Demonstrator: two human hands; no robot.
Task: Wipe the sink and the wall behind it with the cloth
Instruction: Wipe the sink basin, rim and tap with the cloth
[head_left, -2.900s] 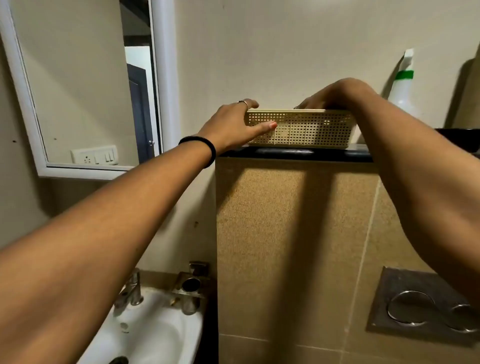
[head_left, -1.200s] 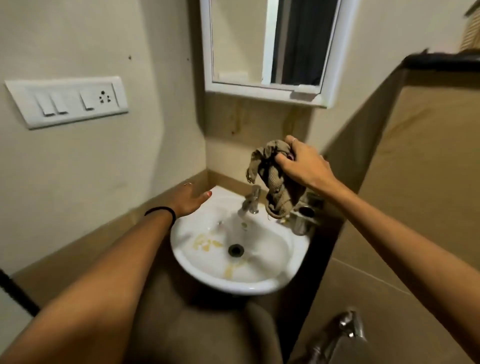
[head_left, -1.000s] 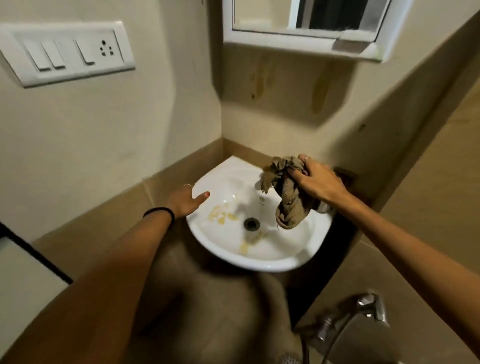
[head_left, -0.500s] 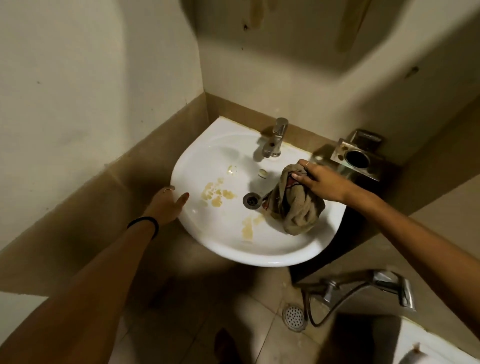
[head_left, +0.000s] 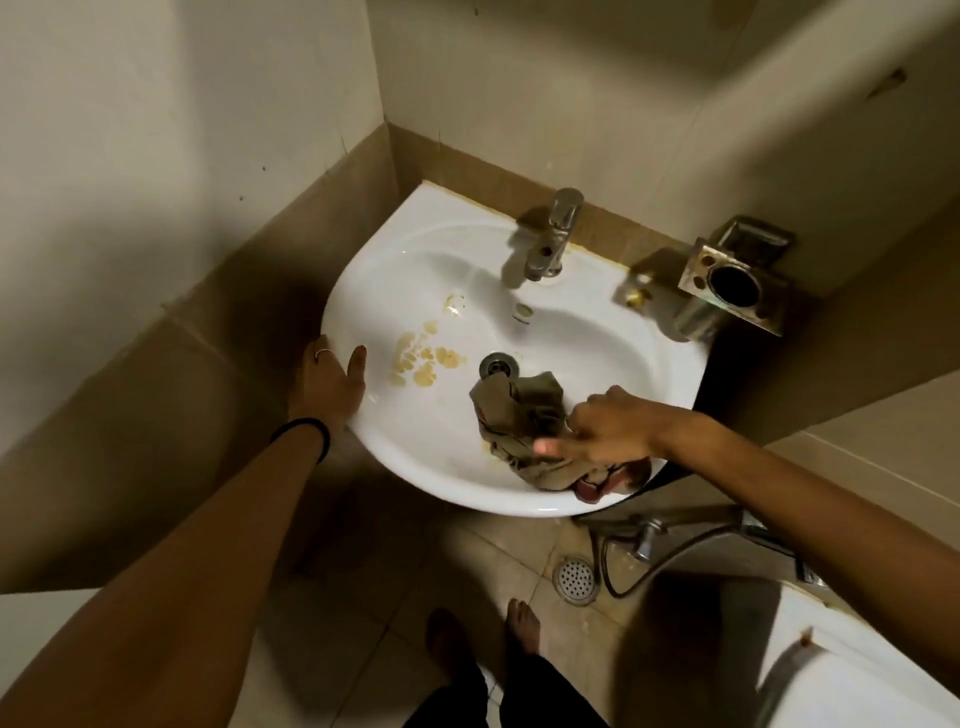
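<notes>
A white corner sink (head_left: 613, 332) has yellow-brown stains (head_left: 423, 361) left of its drain (head_left: 500, 365). A crumpled brown cloth (head_left: 519, 421) lies in the front right of the basin. My right hand (head_left: 602, 431) presses on the cloth with fingers partly spread over it. My left hand (head_left: 332, 382) rests on the sink's left rim, thumb over the edge. The cream wall (head_left: 545, 93) rises behind the sink above a tan tile band.
A chrome tap (head_left: 550, 234) stands at the sink's back. A metal holder (head_left: 732, 280) is fixed to the right of it. Below right hang a hand sprayer and hose (head_left: 649, 535); a floor drain (head_left: 575, 579) and a white toilet (head_left: 852, 670) are there too. My feet (head_left: 483, 634) stand on the floor.
My right hand carried the cloth down from above the tap into the basin and slid it toward the front right. My left hand stayed on the left rim. The view tilted downward.
</notes>
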